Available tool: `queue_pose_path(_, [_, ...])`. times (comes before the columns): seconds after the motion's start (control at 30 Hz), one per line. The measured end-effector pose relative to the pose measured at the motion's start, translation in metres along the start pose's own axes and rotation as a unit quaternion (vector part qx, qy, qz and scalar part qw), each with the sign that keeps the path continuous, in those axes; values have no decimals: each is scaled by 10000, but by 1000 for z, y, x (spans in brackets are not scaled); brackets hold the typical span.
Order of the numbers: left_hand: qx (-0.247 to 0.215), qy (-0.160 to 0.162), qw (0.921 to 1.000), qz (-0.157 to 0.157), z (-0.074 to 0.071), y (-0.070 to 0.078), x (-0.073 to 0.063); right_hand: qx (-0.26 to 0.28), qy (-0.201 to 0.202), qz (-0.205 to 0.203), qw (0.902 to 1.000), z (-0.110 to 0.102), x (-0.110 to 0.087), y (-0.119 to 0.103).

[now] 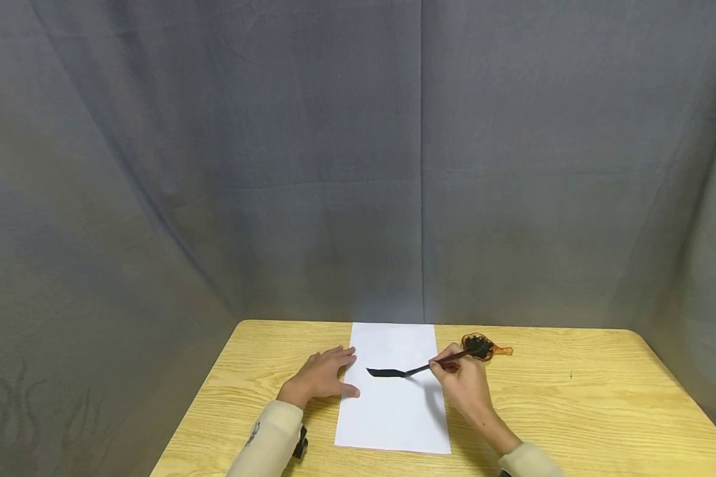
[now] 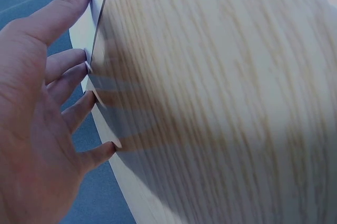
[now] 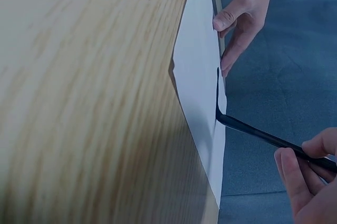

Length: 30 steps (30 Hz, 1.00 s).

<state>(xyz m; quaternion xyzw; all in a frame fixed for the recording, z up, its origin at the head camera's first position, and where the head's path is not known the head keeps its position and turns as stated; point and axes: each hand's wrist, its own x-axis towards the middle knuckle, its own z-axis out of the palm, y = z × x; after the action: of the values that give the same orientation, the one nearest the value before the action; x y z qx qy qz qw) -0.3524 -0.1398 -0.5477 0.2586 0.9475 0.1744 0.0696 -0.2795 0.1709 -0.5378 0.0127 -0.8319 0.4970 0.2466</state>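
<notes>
A white sheet of paper (image 1: pixel 388 421) lies on the wooden table. Across its upper half runs a thick, black, nearly horizontal stroke (image 1: pixel 384 373). My right hand (image 1: pixel 467 389) pinches the dark handle of an ink brush (image 1: pixel 422 368) between thumb and fingers. The brush slants down to the left, its tip at the stroke's right end; the right wrist view shows the bristles bent against the paper. My left hand (image 1: pixel 321 377) rests at the sheet's left edge, fingers spread and thumb on the paper. In the left wrist view, the left hand's fingertips (image 2: pixel 108 149) touch down along that edge.
Behind my right hand sits an amber-brown dish with a short handle (image 1: pixel 504 350) and a dark inside; the brush's upper end overlaps it in the head view. Grey curtains (image 1: pixel 334 165) hang around the table's back and sides. Beside my left sleeve is a small black object (image 1: pixel 301 442).
</notes>
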Motion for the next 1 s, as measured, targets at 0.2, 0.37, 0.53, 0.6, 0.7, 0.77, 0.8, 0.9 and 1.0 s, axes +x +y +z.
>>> queue_pose_path(0.2, [8, 19, 10000, 28, 0, 0, 0, -39, 16, 73, 10000, -4, 0, 0])
queue_pose_path(0.37, [-4, 0, 10000, 28, 1, -1, 0, -33, -29, 118, 9999, -6, -1, 1])
queue_pose_path(0.53, [-3, -25, 10000, 6, 0, -1, 0, -42, -47, 102, 9999, -8, -1, 2])
queue_pose_path(0.6, [-16, -36, 10000, 4, 0, -1, 0, -38, -44, 102, 9999, -9, -1, 2])
queue_pose_path(0.7, [-20, -41, 10000, 7, 0, -1, 1, 6, -41, 90, 10000, -10, -1, 3])
queue_pose_path(0.77, [-7, -39, 10000, -3, 0, -1, 1, 45, -34, 91, 9999, -11, -1, 3])
queue_pose_path(0.8, [3, -35, 10000, -4, 0, -1, 1, 60, -33, 84, 9999, -11, -1, 2])
queue_pose_path(0.9, [33, -33, 10000, -26, 1, -1, 1, 77, -7, 104, 9999, -12, -1, 3])
queue_pose_path(1.0, [38, -35, 10000, -45, 1, -1, 1, 83, -25, 161, 9998, -13, -1, 3])
